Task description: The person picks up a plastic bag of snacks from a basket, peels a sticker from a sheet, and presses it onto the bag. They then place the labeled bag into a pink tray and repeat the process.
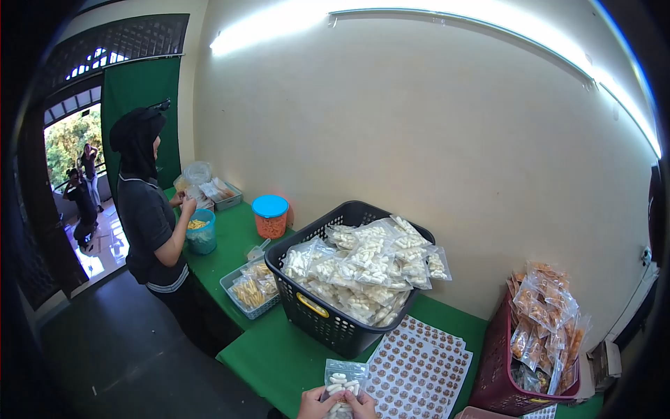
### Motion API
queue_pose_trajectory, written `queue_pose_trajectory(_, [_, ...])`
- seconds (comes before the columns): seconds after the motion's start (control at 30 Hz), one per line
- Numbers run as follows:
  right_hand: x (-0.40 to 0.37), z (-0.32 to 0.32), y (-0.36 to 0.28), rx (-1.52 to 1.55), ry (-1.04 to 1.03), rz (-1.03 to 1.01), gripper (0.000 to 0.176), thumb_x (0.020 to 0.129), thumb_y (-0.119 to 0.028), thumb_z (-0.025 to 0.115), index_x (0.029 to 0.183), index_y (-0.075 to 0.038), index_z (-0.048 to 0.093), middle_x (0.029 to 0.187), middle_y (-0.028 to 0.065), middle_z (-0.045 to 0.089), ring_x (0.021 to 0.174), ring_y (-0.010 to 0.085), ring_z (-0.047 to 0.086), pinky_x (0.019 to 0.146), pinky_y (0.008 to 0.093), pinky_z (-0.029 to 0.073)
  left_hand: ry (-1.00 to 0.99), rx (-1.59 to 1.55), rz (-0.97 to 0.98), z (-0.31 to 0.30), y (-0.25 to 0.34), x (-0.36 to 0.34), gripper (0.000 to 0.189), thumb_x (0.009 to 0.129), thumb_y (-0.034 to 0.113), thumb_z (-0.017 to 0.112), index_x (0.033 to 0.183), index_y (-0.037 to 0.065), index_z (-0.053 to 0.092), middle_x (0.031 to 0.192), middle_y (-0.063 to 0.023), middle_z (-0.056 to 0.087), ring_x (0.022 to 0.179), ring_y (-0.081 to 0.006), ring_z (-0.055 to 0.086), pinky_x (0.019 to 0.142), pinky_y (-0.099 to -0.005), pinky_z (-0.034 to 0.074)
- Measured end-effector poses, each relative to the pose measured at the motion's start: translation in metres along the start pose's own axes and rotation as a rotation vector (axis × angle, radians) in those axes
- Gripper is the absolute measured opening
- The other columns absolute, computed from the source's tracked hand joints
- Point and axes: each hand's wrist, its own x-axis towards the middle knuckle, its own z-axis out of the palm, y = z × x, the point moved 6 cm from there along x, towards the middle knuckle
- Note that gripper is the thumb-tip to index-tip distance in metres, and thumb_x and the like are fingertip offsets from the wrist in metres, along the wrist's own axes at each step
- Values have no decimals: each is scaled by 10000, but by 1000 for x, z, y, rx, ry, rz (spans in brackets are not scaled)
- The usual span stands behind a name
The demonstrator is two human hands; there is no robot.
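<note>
Low in the view, my left hand [313, 404] and my right hand [362, 406] grip a clear plastic bag [346, 369] of white, finger-shaped snack pieces from both sides. The bag stands upright, its top edge pointing away from me; its lower part is hidden by my fingers. Just beyond it, a black plastic basket [314, 328] is heaped with similar bags [370, 255] of white snacks. Sheets of round brown stickers [419, 363] lie on the green-covered table to the right of my hands.
A maroon basket [488, 363] of orange-brown snack bags [548, 307] stands at right. Left of the black basket are a grey tray [255, 304], a blue-lidded tub [270, 216] and a teal bucket [202, 241]. A co-worker [146, 202] stands at the table; two people appear outside the doorway.
</note>
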Motion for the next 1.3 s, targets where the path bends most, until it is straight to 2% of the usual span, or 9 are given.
queue_pose_trajectory(0.13, [1,3,-10,30,24,-86,481,823,-320,572,1123,44,477,1050,151,551,964,256,528,811,354,419,50,19,-20,-5,17,11,199,737,175,683,803,-10,649,701,-25,643,635,-48,563,573,-203,458])
queue_pose_trajectory(0.23, [9,-2,-2,37,-30,-90,462,821,-294,575,1123,41,478,1062,151,544,972,257,523,812,351,422,1,39,3,-1,10,15,227,738,181,684,858,-7,640,752,-25,642,663,-45,562,589,-205,458])
queue_pose_trajectory(0.33, [12,-17,4,-17,157,-21,446,815,-263,588,1125,38,477,1096,153,526,971,243,526,804,341,433,-173,-167,-134,12,-13,20,278,739,182,683,934,-6,619,817,-31,637,696,-45,561,613,-211,460])
queue_pose_trajectory(0.43, [32,-28,22,236,153,-102,447,809,-253,602,1134,27,476,1118,150,511,969,235,526,777,331,450,-272,47,-60,20,-6,31,322,748,180,675,993,-12,593,865,-29,627,747,-48,559,650,-215,461])
queue_pose_trajectory(0.63, [10,-35,-11,71,238,-353,403,803,-281,616,1066,8,518,967,109,562,867,222,549,702,318,463,-220,-2,-31,34,6,34,300,773,177,650,992,-19,590,881,-22,622,806,-63,559,700,-218,459])
queue_pose_trajectory(0.67, [18,-50,6,-214,284,-202,341,798,-275,626,986,-1,546,840,72,548,779,180,528,663,296,436,-247,-42,-77,39,-4,32,305,780,173,642,1011,-17,580,900,-27,617,816,-67,559,708,-220,459])
queue_pose_trajectory(0.8, [-18,-54,-28,106,199,-367,289,796,-290,628,911,-34,558,729,36,483,680,155,479,617,281,398,-347,-233,-213,66,-25,16,337,804,152,614,1088,-10,531,974,-41,595,856,-81,557,741,-229,459])
queue_pose_trajectory(0.9, [-21,-71,-10,349,117,-253,176,786,-75,617,921,28,571,845,58,605,752,82,557,673,206,440,-438,-296,-268,81,-26,1,361,812,138,603,1127,-7,499,1015,-48,577,886,-87,548,762,-236,456])
queue_pose_trajectory(1.3, [-32,-103,25,198,-129,-102,254,786,-66,604,1006,51,557,927,75,606,821,106,562,736,230,445,-351,-285,-338,89,-24,-36,374,778,117,640,1106,-16,520,991,-51,590,856,-97,563,750,-243,469])
